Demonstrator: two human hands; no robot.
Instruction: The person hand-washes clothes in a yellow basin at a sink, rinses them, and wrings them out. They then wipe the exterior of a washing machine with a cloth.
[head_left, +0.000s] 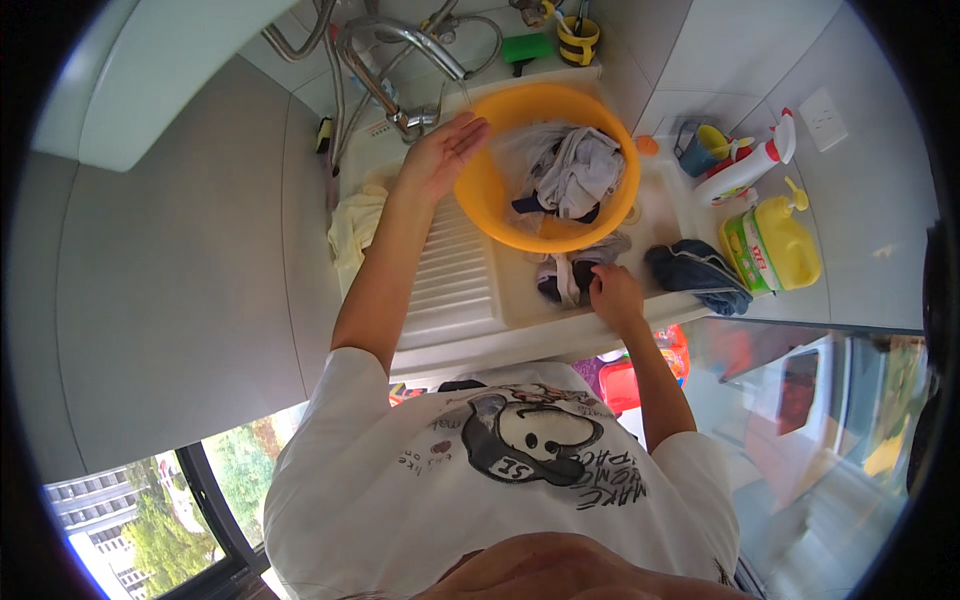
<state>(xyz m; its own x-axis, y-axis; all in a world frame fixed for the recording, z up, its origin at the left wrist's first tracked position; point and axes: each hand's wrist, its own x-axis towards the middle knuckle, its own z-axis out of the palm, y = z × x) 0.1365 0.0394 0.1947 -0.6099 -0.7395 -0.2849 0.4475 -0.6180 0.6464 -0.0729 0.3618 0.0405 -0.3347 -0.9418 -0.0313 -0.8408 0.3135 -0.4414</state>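
A yellow plastic basin (480, 202) sits tilted in the laundry sink, holding wet grey and dark cloth (577, 176). My left hand (448, 150) is held palm up at the basin's left rim, under the chrome faucet (435, 56), and holds nothing. A thin stream seems to fall from the spout near its fingertips. Below the basin, a bundle of grey and dark cloth (561, 281) lies in the sink. My right hand (613, 294) is at the right side of that bundle, with its fingertips touching it; whether they grip the cloth is hidden.
A ribbed washboard (454, 277) forms the sink's left part, with pale yellow cloth (356, 221) beside it. On the right ledge are dark blue cloth (694, 270), a yellow pump bottle (787, 244) and a white spray bottle (742, 174). A green brush (526, 48) lies behind the basin.
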